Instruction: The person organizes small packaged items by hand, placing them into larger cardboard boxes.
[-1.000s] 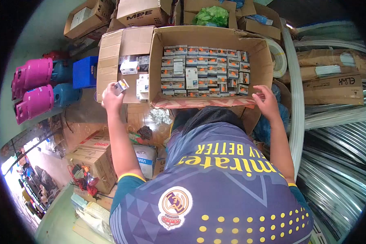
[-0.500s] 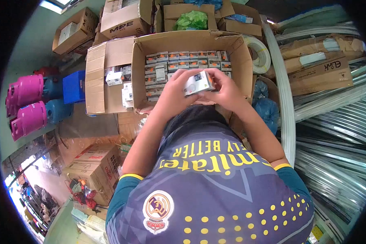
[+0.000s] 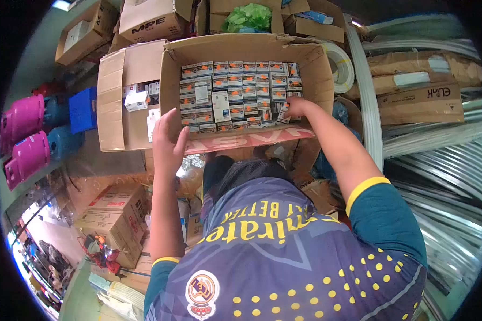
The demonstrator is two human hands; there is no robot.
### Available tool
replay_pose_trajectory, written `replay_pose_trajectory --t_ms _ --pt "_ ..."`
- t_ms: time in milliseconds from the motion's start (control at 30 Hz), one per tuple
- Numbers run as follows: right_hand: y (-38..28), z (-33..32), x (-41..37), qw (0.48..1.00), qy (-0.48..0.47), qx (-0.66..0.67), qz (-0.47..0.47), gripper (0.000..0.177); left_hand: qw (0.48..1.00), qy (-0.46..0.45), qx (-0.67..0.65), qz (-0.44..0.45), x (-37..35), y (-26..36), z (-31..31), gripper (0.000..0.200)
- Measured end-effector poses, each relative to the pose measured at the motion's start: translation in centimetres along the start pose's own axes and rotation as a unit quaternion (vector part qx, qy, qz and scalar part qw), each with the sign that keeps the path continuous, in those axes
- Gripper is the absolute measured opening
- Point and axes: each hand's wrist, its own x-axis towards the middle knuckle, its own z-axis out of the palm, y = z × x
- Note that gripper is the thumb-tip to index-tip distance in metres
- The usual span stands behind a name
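Observation:
Several rows of small printed boxes point(image 3: 249, 80) fill a large cardboard carton point(image 3: 246, 45) in front of me. At the carton's right side, the fingers of my right hand point(image 3: 300, 107) are closed on a small box point(image 3: 284, 113), which sits tilted among the others. My left hand point(image 3: 167, 136) is by the carton's front left corner, fingers apart and holding nothing. A larger white box point(image 3: 220, 106) lies on top of the rows near the middle. Left of it, another pale box point(image 3: 201, 92) also rests on the rows.
Left of the carton, an open flap point(image 3: 111, 101) borders loose white boxes point(image 3: 136, 100). Pink gas cylinders point(image 3: 29, 142) and a blue box point(image 3: 83, 110) stand farther left. Long metal profiles point(image 3: 439, 198) fill the right side. More cartons point(image 3: 150, 27) line the back.
Both hands held a white box together above the carton; now they are apart. My left hand has moved left, and my right hand has gone down into the carton's right side.

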Motion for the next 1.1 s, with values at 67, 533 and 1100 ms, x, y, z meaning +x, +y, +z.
replay_pose_trajectory --t_ms 67,533,1100 --pt "0.4 0.6 1.7 0.997 -0.060 0.035 0.046 0.088 0.999 0.002 -0.046 -0.026 -0.8 -0.2 0.6 0.052" --pt "-2.6 3.1 -1.6 0.988 0.131 0.043 -0.067 0.062 0.993 -0.037 0.113 -0.024 -3.6 -2.9 2.1 0.052" --pt "-2.2 2.3 -2.1 0.991 0.094 0.036 -0.088 0.065 0.982 -0.024 0.183 -0.047 -2.8 -1.7 2.9 0.045"
